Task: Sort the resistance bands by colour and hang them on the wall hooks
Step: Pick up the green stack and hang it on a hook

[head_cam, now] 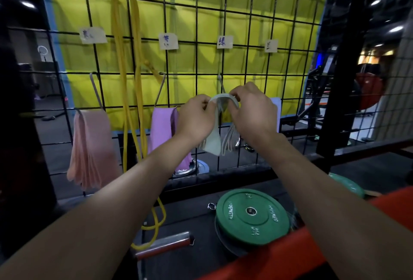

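Note:
A bunch of pale green resistance bands (213, 143) droops over a metal hook (220, 83) on the black wire grid (196, 40). My left hand (196, 116) pinches the bands' top on the left side. My right hand (252, 109) pinches the top loop on the right. Pink bands (90, 150) hang from the far-left hook (96, 92). Purple bands (162, 132) hang from the second hook (160, 88). A light blue band (277, 105) shows behind my right hand. Paper labels (168, 41) sit above each hook.
A long yellow tube band (129, 92) hangs from the grid's top down to the floor. Below lie a green weight plate (252, 216), a second green plate (348, 184), a metal bar with a red grip (165, 245) and a red padded edge (290, 255).

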